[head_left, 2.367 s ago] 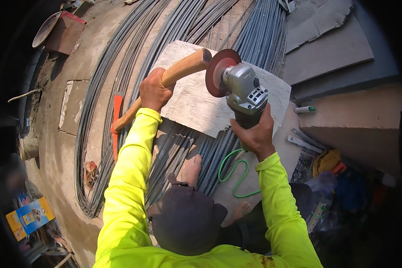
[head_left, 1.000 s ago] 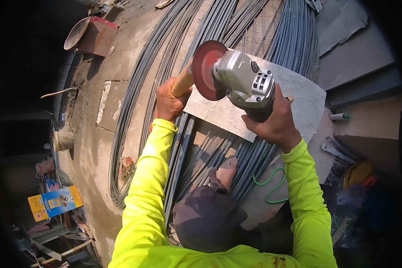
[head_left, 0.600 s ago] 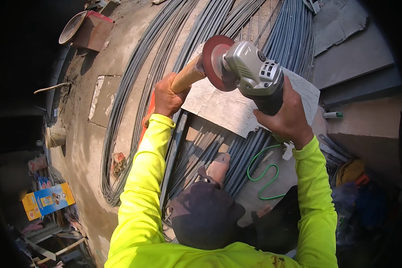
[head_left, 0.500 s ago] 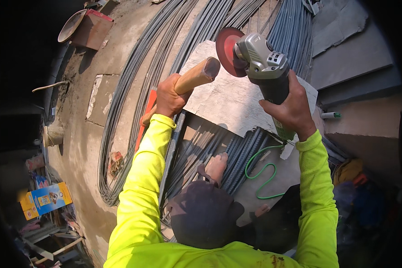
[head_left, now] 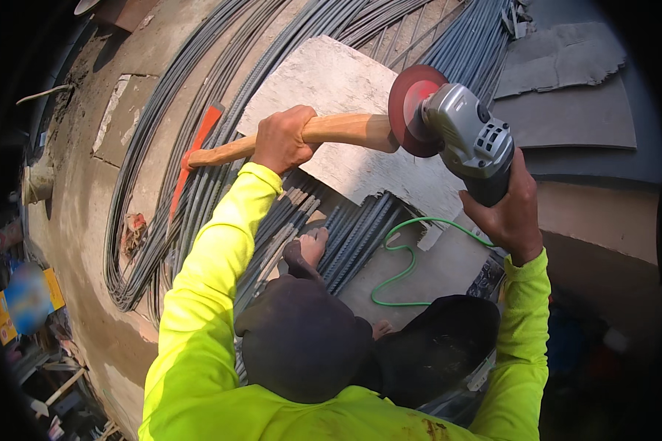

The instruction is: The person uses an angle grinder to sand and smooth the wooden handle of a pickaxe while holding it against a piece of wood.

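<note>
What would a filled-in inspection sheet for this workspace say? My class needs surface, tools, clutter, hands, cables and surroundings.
Surface: floor bearing steel bars, with a pale board laid over some.
Tools: orange-headed pickaxe; angle grinder, its red disc at the end of the wooden handle; contact cannot be judged.
Clutter: reddish scrap within the bend of the bars; yellow-and-blue box, lower left.
Hands: left hand closed around the wooden handle; right hand around the angle grinder's body.
Cables: green cord in loose curves, running toward the right wrist; its join is hidden.
Surroundings: grey sheets at upper right; bare foot close to the bars.
</note>
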`<state>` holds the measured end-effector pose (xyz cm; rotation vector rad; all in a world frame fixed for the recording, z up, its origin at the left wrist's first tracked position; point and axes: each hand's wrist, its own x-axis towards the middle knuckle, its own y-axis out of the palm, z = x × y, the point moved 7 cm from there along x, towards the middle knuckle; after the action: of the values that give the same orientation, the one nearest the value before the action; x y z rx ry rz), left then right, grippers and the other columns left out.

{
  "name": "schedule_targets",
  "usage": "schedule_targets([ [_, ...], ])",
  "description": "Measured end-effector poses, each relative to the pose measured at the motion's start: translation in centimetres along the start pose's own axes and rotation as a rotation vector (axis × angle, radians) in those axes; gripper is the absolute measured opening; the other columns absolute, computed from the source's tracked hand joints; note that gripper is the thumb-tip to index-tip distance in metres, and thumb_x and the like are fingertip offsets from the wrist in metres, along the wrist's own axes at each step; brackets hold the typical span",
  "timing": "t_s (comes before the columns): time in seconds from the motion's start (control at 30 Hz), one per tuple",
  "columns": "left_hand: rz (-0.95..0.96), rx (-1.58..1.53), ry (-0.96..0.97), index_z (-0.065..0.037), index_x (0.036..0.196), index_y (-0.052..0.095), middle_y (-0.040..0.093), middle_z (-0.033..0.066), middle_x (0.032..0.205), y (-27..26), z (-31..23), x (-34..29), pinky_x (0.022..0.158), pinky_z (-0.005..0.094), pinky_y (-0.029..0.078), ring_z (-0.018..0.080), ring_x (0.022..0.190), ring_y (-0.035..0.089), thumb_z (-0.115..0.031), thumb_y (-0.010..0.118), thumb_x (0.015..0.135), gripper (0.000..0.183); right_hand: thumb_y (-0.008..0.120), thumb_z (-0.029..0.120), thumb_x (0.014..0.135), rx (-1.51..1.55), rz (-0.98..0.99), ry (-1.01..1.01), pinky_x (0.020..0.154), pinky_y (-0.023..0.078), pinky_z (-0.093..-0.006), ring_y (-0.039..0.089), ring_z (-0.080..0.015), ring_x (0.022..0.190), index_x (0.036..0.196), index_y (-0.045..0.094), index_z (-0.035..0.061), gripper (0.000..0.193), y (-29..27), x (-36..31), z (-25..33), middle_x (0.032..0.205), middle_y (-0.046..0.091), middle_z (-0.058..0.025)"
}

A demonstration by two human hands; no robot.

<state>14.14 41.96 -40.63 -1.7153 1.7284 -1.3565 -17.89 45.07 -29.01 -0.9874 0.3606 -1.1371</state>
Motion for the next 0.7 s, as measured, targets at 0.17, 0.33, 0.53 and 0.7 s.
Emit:
schedule_targets([
  [0.17, 0.045, 0.041, 0.019, -0.009, 0.083, 0.059, 0.066, 0.0102, 0.080, 2.7, -0.9, -1.0, 0.065, 0.0447, 0.051, 0.0361, 0.072, 0.065, -0.013, 0.078, 0.069, 0.023, 0.078, 0.010, 0.068, -0.115, 0.186, 0.013, 0.082, 0.052, -0.0439, 0.067, -0.0418, 0.092, 0.125, 0.049, -0.0030, 0.065, -0.5, -1.4, 0.3, 0.101, 0.065, -0.0236],
  [0.33, 0.077, 0.087, 0.024, -0.010, 0.083, 0.059, 0.065, 0.0087, 0.079, 4.2, -0.8, -2.8, 0.067, 0.0432, 0.050, 0.0335, 0.073, 0.066, -0.008, 0.078, 0.065, 0.026, 0.075, 0.010, 0.067, -0.114, 0.312, 0.162, 0.082, 0.052, -0.0478, 0.064, -0.0490, 0.093, 0.122, 0.050, -0.0038, 0.062, -0.6, -1.0, -1.3, 0.102, 0.064, -0.0288],
  [0.53, 0.063, 0.074, 0.079, -0.010, 0.081, 0.058, 0.063, 0.0067, 0.077, 5.2, -1.8, -3.6, 0.066, 0.0400, 0.047, 0.0305, 0.073, 0.064, -0.004, 0.075, 0.062, 0.027, 0.077, 0.012, 0.065, -0.055, 0.368, 0.217, 0.086, 0.050, -0.0470, 0.064, -0.0451, 0.095, 0.125, 0.050, -0.0033, 0.067, 0.3, -3.4, -2.8, 0.106, 0.066, -0.0259],
  [0.7, -0.021, 0.028, 0.092, -0.010, 0.081, 0.059, 0.060, 0.0054, 0.074, 4.4, -2.6, -6.5, 0.064, 0.0394, 0.042, 0.0285, 0.071, 0.062, 0.001, 0.072, 0.058, 0.028, 0.078, 0.012, 0.064, 0.046, 0.410, 0.256, 0.089, 0.051, -0.0437, 0.066, -0.0408, 0.096, 0.126, 0.052, -0.0031, 0.068, 2.0, -3.8, -3.7, 0.105, 0.067, -0.0233],
])
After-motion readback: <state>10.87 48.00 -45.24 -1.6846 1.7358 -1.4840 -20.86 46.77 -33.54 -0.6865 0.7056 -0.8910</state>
